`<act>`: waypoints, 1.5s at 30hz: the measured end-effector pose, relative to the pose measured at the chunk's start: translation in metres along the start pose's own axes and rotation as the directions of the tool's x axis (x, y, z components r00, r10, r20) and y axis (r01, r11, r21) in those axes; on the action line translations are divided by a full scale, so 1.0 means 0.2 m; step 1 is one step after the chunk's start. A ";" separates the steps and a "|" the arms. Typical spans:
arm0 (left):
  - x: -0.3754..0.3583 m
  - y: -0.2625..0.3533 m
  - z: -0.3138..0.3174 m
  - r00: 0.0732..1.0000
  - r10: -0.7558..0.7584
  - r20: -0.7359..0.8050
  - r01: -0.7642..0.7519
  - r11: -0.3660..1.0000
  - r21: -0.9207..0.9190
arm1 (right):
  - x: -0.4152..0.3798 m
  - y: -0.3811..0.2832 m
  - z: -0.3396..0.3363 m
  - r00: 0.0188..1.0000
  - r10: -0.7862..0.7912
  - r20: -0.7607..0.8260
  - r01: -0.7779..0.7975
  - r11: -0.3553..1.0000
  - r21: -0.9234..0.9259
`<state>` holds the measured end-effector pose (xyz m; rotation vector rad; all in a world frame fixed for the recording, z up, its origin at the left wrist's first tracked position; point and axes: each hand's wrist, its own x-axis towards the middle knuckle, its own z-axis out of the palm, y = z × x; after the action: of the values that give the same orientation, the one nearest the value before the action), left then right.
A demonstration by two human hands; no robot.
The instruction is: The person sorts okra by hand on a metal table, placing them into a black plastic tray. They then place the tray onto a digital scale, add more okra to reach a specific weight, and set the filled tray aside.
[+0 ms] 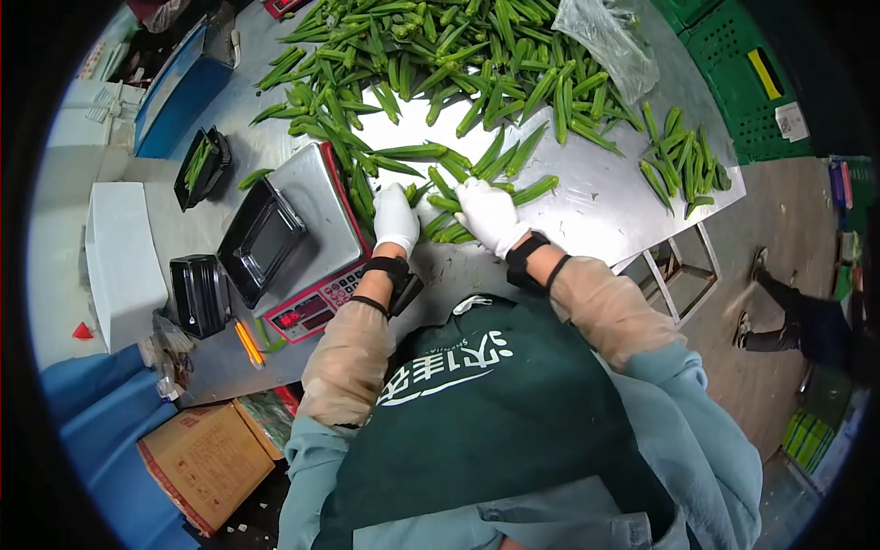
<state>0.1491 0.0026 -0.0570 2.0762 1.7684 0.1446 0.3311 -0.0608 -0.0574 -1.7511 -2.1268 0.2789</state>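
Note:
Both hands wear white gloves and work low over a metal table among green okra pods. My left hand [396, 220], next to the scale's right edge, has its fingers curled, with okra showing at the fingertips. My right hand [489, 216] is closed on okra at the near side of the pile, its fingertips partly hiding the pods. Between the hands lies a small group of okra pods [449, 229]. Left of my left hand, a digital scale [321, 206] with a red frame carries an empty black plastic tray [263, 240], tilted on its plate.
A large okra heap [412, 55] covers the table's far side, with a clear plastic bag [610, 46] on it. A smaller okra pile [680, 160] lies at the right corner. Black trays [199, 295] stand left. Green crates [742, 82] border the right; a person's legs [775, 307] show beyond.

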 end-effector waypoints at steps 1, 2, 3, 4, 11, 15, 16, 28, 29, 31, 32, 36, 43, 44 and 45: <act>-0.01 0.01 0.00 0.997 0.060 -0.039 -0.058 0.998 0.036 | 0.01 0.00 0.03 1.000 0.000 -0.016 0.000 1.000 -0.017; -0.01 0.00 0.00 1.000 0.025 0.009 -0.025 0.999 0.026 | 0.03 0.02 0.06 1.000 0.013 -0.010 -0.013 0.999 -0.032; -0.01 -0.01 -0.01 0.998 -0.009 0.061 0.008 1.000 0.019 | 0.01 0.06 0.08 0.999 0.052 0.000 -0.052 0.998 0.035; -0.01 -0.03 -0.01 0.998 0.002 0.068 -0.003 1.000 0.013 | 0.00 0.05 -0.04 0.995 0.094 0.015 -0.095 0.990 0.103; 0.11 0.00 -0.14 0.967 0.180 -0.182 -0.214 0.958 -0.192 | 0.02 0.51 -0.42 0.952 0.285 0.112 -0.302 0.935 0.185; 0.31 0.15 -0.14 0.918 0.393 -0.054 -0.377 0.907 0.186 | 0.07 0.69 -0.31 0.996 -0.070 0.053 0.069 0.997 0.021; 0.35 0.14 -0.08 0.879 0.469 -0.090 -0.424 0.852 0.306 | 0.07 0.70 -0.27 0.990 -0.132 0.044 0.132 0.991 0.001; 0.24 0.18 -0.26 0.796 0.603 0.047 -0.603 0.797 -0.024 | -0.13 0.54 -0.45 0.957 -0.002 0.291 -0.026 0.995 0.092; 0.20 0.20 -0.24 0.786 0.586 0.195 -0.606 0.794 0.057 | -0.18 0.52 -0.41 0.969 -0.118 0.219 0.113 0.993 0.034; 0.16 0.14 -0.08 0.711 0.654 0.259 -0.691 0.718 0.082 | -0.24 0.49 -0.34 0.971 -0.183 0.156 0.196 0.978 -0.071; 0.15 0.15 -0.04 0.743 0.645 0.180 -0.668 0.730 0.143 | -0.26 0.48 -0.33 0.977 -0.133 0.168 0.151 0.984 -0.097; 0.12 0.13 -0.12 0.851 0.522 0.065 -0.523 0.852 -0.004 | -0.27 0.49 -0.33 0.943 -0.014 0.333 0.082 0.978 -0.191; -0.08 0.16 -0.20 0.925 0.302 0.232 -0.304 0.952 -0.027 | -0.13 0.30 -0.44 0.997 -0.039 0.064 0.032 0.992 0.120; -0.10 0.13 -0.13 0.899 0.358 0.252 -0.396 0.911 0.119 | -0.11 0.30 -0.34 0.997 -0.075 0.017 0.071 0.982 0.176; -0.12 0.12 -0.06 0.897 0.383 0.218 -0.429 0.874 0.229 | -0.09 0.29 -0.26 0.996 -0.079 0.050 0.073 0.991 0.114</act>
<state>0.1618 -0.0207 -0.0322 2.5577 1.2876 -0.1615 0.4062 -0.0703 -0.0347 -1.6133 -2.1656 0.4220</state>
